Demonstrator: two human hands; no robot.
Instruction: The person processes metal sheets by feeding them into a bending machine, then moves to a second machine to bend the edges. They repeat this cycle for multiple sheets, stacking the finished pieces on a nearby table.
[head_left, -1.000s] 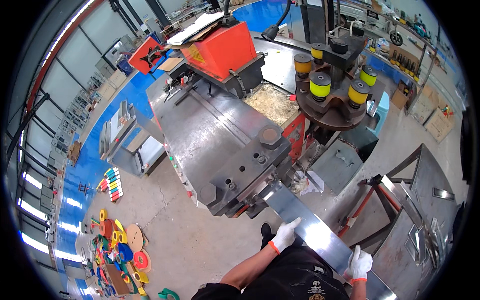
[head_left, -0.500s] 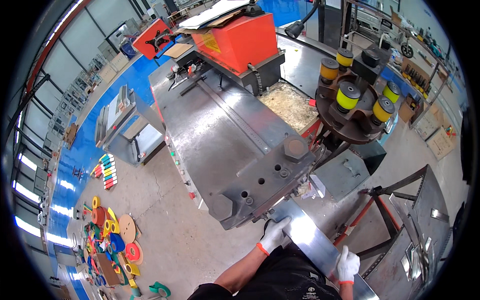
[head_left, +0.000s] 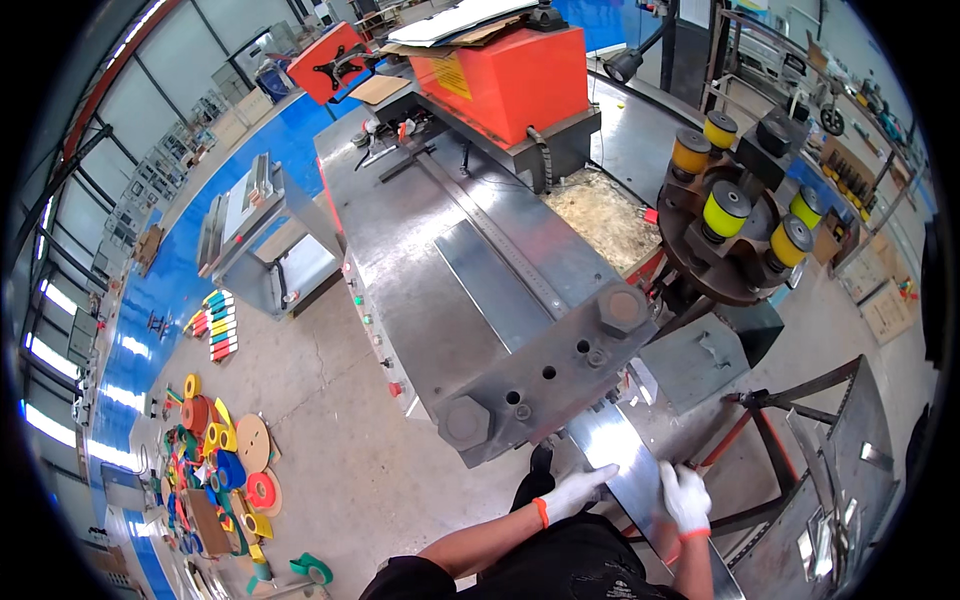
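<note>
A long, shiny flat metal strip runs from beside my body under the machine's thick steel crossbar. Its far part lies on the machine's grey steel table, along the ruled bar. My left hand, in a white glove with an orange cuff, grips the strip's left edge with the thumb on top. On the opposite edge my right hand, gloved alike, is closed on the strip. The fingers beneath the metal are hidden.
A dark turret with yellow-topped tools stands right of the machine, below its red housing. A rack with metal offcuts is at my right. Coloured tape rolls crowd the floor at left, near a metal cabinet frame.
The strip has slid forward under the crossbar, and its far part now shows on the table. My right hand has moved toward the machine; my left sits farther from the crossbar. The view has shifted slightly.
</note>
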